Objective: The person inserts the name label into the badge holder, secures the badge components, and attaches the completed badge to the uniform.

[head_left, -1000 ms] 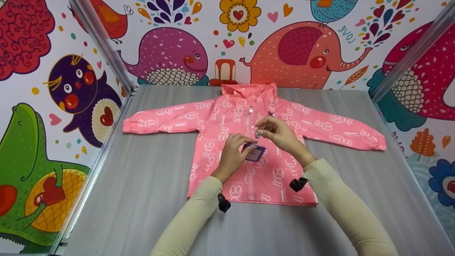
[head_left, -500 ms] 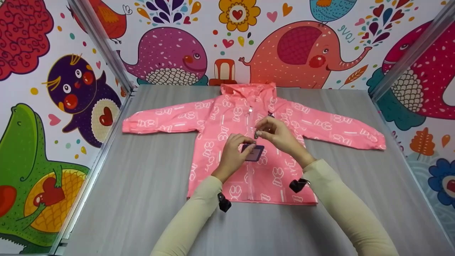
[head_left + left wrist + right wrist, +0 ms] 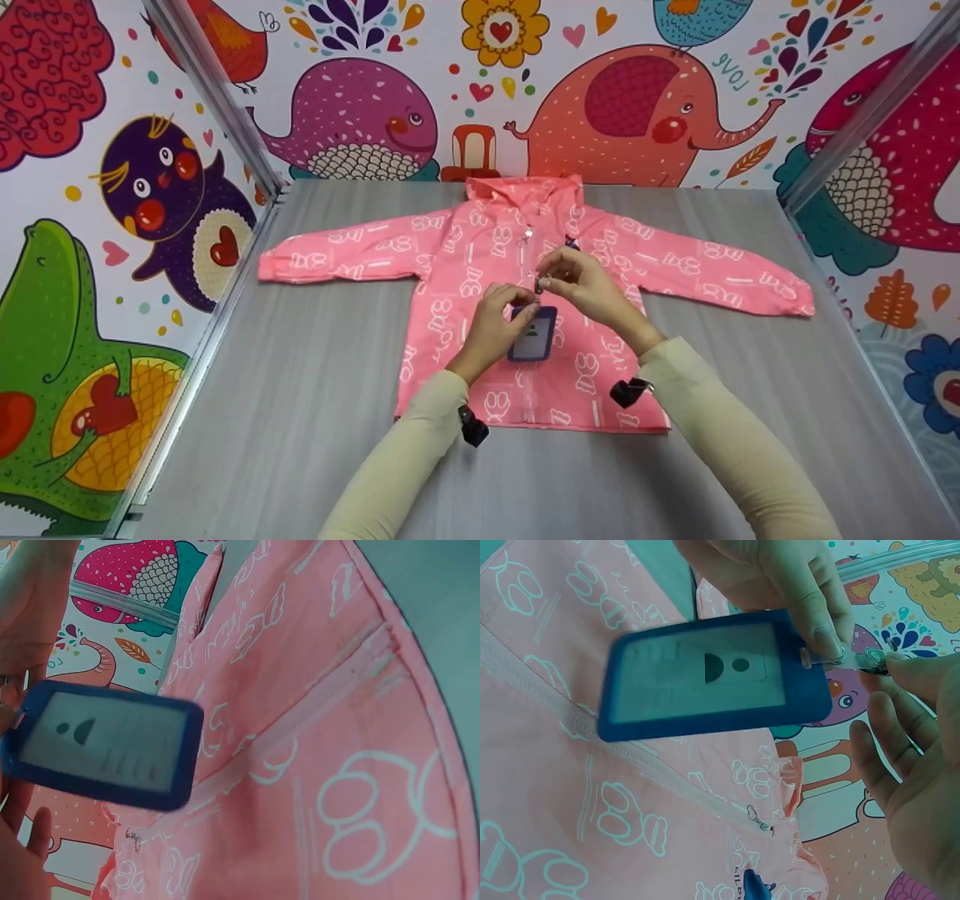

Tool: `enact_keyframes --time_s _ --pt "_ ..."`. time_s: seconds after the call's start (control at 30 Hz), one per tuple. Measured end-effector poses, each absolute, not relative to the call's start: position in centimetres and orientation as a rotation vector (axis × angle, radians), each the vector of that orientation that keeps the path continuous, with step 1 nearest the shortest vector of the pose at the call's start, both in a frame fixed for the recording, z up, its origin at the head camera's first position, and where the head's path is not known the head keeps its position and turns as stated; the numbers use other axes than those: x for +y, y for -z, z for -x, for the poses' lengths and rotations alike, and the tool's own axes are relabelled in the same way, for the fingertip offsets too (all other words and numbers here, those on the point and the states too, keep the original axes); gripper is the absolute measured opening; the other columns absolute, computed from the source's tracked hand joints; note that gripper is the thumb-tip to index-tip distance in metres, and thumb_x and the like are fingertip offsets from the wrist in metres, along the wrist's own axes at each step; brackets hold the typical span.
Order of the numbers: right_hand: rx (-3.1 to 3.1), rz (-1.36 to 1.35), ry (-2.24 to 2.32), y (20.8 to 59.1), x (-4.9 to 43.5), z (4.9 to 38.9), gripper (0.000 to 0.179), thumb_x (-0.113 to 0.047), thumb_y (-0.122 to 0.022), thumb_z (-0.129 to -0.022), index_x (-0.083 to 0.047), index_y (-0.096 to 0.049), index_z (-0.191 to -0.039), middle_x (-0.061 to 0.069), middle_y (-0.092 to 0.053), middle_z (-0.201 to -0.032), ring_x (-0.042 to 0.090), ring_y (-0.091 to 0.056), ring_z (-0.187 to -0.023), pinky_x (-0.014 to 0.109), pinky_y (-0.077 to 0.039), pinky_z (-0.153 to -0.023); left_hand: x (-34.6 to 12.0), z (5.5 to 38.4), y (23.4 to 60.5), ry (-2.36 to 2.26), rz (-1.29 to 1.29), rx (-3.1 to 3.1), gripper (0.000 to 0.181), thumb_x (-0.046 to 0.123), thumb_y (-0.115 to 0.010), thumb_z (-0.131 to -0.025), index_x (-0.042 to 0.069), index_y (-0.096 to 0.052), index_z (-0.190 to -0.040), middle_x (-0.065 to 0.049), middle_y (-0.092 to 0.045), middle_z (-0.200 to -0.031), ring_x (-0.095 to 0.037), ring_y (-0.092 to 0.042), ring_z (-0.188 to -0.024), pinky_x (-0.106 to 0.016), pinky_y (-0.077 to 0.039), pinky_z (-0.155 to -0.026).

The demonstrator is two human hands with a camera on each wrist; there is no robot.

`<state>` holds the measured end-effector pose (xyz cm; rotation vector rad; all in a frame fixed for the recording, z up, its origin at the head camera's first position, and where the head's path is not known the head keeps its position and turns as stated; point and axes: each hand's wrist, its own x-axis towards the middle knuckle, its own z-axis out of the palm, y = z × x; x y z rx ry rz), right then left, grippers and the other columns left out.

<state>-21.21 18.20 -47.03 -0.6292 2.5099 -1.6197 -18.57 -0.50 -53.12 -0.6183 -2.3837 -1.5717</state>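
A pink jacket [image 3: 484, 262] lies spread on the grey bench [image 3: 322, 360], cartoon-printed panels [image 3: 484, 112] standing beyond its hood. Over the jacket's front, covering part of its zip [image 3: 529, 397], the left hand [image 3: 491, 322] pinches a blue-framed badge holder [image 3: 533, 337] by its strap end; the right hand [image 3: 589, 289] pinches the small metal clip [image 3: 874, 657]. The right wrist view shows the strap between the fingertips, mostly hidden from the head view.

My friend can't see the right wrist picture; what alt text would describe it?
A blue-framed badge holder is held up before a pink jacket with white outline drawings. The left hand pinches its short strap; the right hand pinches the metal clip. A cartoon-printed wall shows behind.
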Motion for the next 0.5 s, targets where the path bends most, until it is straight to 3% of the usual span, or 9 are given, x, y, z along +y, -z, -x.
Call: enact_keyframes --time_s 0.27,0.5 --pt "2.499 0.661 1.646 47.0 18.27 21.12 0.02 -0.011 -0.066 -0.094 -0.001 -0.062 -0.111 0.011 -0.067 -0.106 0.016 -0.065 -0.09 0.025 -0.055 -0.082 -0.49 18.65 53.19 1.646 0.619 -2.327 0.013 0.02 -0.07 -0.092 0.011 -0.074 -0.099 -0.003 -0.072 -0.092 -0.016 -0.057 -0.092 -0.036 -0.051 -0.086" --pt "2.468 0.655 1.662 46.92 18.05 20.91 0.018 -0.011 -0.066 -0.093 -0.003 -0.064 -0.11 0.014 -0.068 -0.104 0.016 -0.064 -0.088 0.025 -0.054 -0.079 -0.49 18.52 53.63 1.715 0.586 -2.221 0.01 0.017 -0.075 -0.087 0.016 -0.079 -0.095 0.001 -0.077 -0.088 -0.019 -0.056 -0.084 -0.027 -0.044 -0.079"
